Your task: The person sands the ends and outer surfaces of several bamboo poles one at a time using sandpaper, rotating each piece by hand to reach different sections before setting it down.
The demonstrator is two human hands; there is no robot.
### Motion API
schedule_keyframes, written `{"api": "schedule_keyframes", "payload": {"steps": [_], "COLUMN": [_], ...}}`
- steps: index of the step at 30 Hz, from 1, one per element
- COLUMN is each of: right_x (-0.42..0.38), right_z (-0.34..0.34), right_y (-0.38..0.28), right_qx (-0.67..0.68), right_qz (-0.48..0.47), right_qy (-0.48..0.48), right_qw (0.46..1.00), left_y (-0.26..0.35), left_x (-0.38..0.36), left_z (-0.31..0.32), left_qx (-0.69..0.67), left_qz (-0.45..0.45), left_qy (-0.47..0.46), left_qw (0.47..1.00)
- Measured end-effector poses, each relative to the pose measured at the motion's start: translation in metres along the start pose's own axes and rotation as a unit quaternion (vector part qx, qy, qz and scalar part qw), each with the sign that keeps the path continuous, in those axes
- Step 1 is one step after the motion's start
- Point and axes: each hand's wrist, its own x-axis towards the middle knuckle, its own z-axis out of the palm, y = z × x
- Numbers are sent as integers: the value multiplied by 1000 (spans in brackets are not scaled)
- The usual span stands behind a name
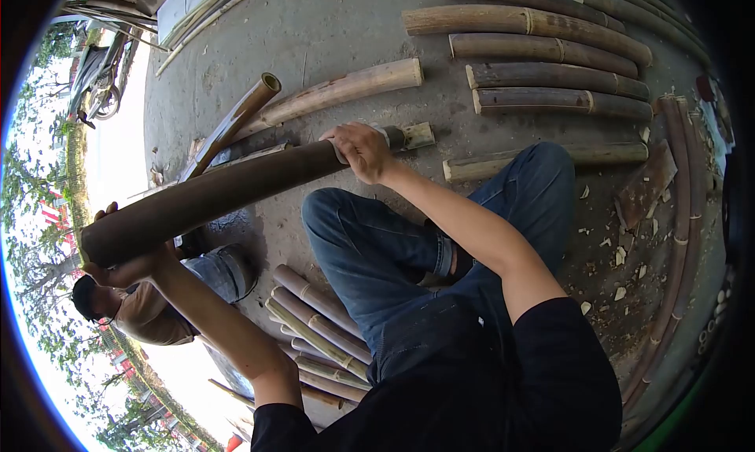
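Observation:
A thick, dark brown bamboo pole [212, 194] slants across in front of me, its left end lower and nearer in this view. My left hand [130, 269] grips that left end, with fingers showing above and below it. Near the right end my right hand [360, 151] is wrapped over the top, beside a paler stretch of the pole. A short, light bamboo piece [418, 136] shows just past this end. Behind the pole, a hollow bamboo tube [236, 125] is propped at a slant, and a longer pale bamboo pole [338, 94] lies on the ground.
Cut bamboo lengths [562, 74] lie in rows at upper right, and more bamboo sticks [322, 322] are stacked left of my legs. One pale bamboo length [550, 161] lies beyond my knee. Wood chips [620, 255] litter the right floor. Another person [161, 302] is at the left.

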Motion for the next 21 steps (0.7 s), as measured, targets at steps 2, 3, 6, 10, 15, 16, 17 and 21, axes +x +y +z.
{"api": "schedule_keyframes", "payload": {"steps": [2,3,6,10,15,16,17,21], "right_x": [-8,-14,-26,-24,-31,-30,-26,-44], "right_z": [-14,-16,-6,1,-5,8,5,-1], "right_y": [54,79,95,34,113,95,43,52], "right_qx": [-19,-21,-90,-33,-172,-111,-74,-53], "right_qz": [66,60,131,71,124,161,133,52], "right_qy": [-56,-56,-4,56,31,48,60,127], "right_qw": [996,996,987,995,977,980,986,989], "left_y": [-4,-5,-5,-1,-8,-7,-2,-2], "left_x": [5,5,-1,-4,3,0,-4,1], "left_z": [-10,-11,-5,-5,-7,0,5,4], "left_qx": [7,3,-14,18,30,30,33,64], "left_qz": [2,6,-1,-8,13,11,-3,-3], "left_qy": [9,11,10,24,41,43,52,40], "left_qw": [1000,1000,1000,1000,999,999,998,997]}}
